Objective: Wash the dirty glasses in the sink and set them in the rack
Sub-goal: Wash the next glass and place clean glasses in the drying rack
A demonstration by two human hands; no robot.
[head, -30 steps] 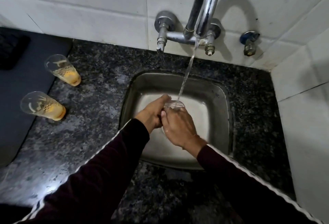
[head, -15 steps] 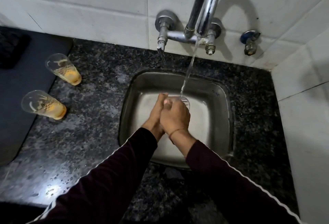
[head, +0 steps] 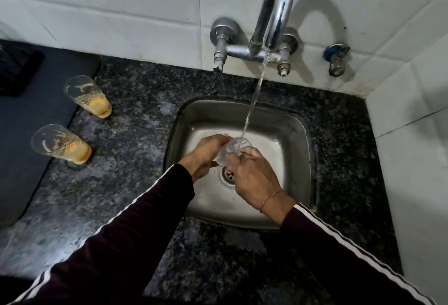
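While water runs from the tap (head: 271,25) into the mouth of the clear glass (head: 234,149), both hands hold it over the sink (head: 298,159), just above the drain (head: 229,174). Left hand (head: 206,154) grips the glass from the left, fingers curled round its side; right hand (head: 252,178) wraps it from the right and below, fingers curled on the wall. Judgement: rinse stage; best to keep the mouth tilted under the stream, turn the glass between the two hands, and hold firmly, since wet glass over steel is likely to slip. Held glass shows only water, no residue that I can make out. Two dirty glasses (head: 87,96) (head: 60,143) stand on the worktop (head: 135,139) left of the sink, each with orange dregs at the bottom and streaked walls. Rack cannot be identified for certain.
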